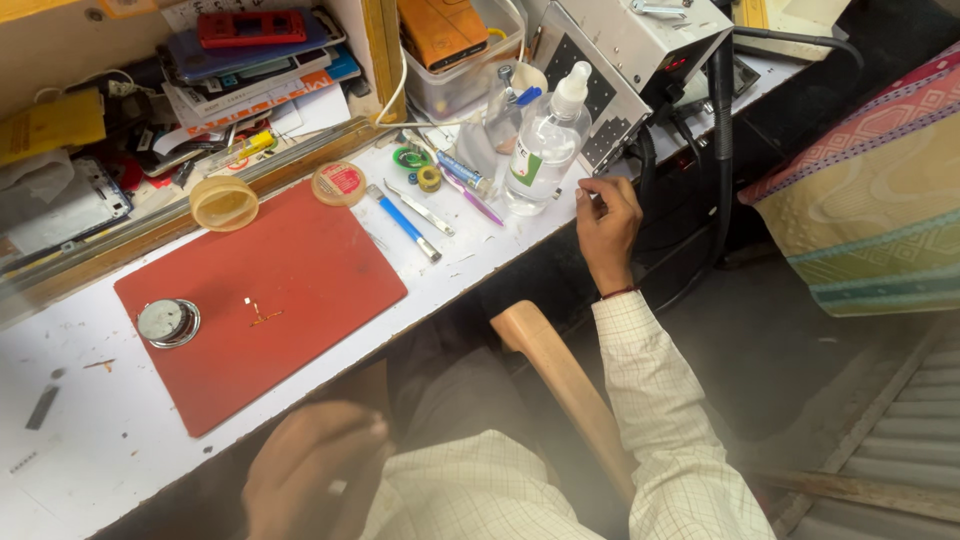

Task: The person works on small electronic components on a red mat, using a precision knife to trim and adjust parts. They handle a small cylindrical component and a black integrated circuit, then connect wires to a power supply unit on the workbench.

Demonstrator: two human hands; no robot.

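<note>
My right hand reaches to the white bench's far edge, fingers pinched together right beside a clear pump bottle; whether anything small sits between the fingertips I cannot tell. My left hand is low and blurred below the bench's near edge, close to my lap, fingers curled. A red work mat lies on the bench with a round metal disc and a tiny gold part on it.
A blue-handled tool, tweezers and small tape rolls lie beyond the mat. A grey machine with black hoses stands at the back right. A wooden chair arm runs beside my right sleeve; a patterned cloth is at the right.
</note>
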